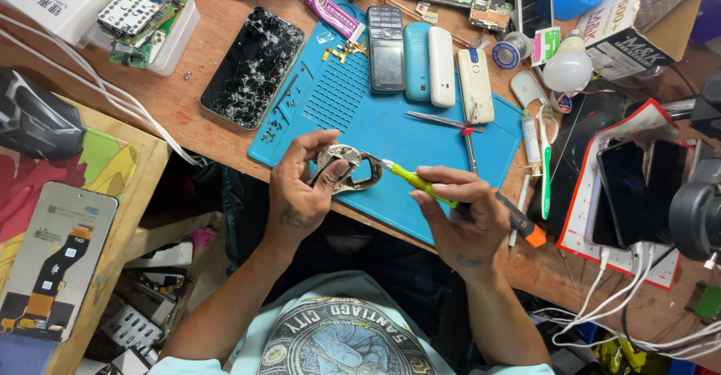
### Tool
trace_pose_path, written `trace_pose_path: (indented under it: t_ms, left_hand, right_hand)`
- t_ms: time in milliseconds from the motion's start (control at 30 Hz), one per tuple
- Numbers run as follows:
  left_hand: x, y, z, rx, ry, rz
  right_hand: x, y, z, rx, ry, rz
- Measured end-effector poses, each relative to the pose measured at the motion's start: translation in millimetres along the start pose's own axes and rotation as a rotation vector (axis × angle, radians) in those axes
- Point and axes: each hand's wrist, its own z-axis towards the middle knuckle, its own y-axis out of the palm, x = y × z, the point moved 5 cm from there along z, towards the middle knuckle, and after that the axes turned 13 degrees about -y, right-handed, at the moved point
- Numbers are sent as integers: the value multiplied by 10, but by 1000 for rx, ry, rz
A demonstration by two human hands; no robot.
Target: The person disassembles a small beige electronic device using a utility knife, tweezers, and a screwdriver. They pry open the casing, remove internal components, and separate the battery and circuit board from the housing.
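The left hand (297, 187) grips a small opened device shell (347, 168), a rounded grey frame with bare metal parts showing, and holds it over the near edge of the blue mat (390, 131). The right hand (462, 213) pinches a yellow-and-orange screwdriver (451, 198), its tip touching the shell's right rim. The work looks partly done: the shell is already open, and small screws and gold bits (342, 50) lie loose on the mat's upper left, while the driver at the frame suggests more fastening or loosening is left. Behind the hands, tweezers (435, 119) lie on the mat, and a row of small phones (428, 63) stands along its far edge, with a cracked phone (254, 67) just off the mat's left side. What the driver tip meets cannot be made out; the left thumb covers part of the shell, and it is probably a small phone or key-fob body, though the view is too coarse to tell. The clutter at the right edge is cut off, and the lap is in shadow.
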Motion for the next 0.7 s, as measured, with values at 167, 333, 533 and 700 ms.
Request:
trace_pose_path:
  t_ms: [167, 333, 533, 700]
  left_hand:
    - [42, 30, 43, -61, -108, -111]
    - [224, 60, -131, 53, 82, 86]
    - [347, 150, -239, 130, 370, 133]
    - [321, 214, -247, 136, 421, 145]
  right_hand:
    - [-18, 117, -132, 7, -86, -95]
    - [18, 112, -282, 74, -69, -15]
    - [109, 14, -454, 128, 2, 64]
    - [136, 6, -535, 128, 34, 93]
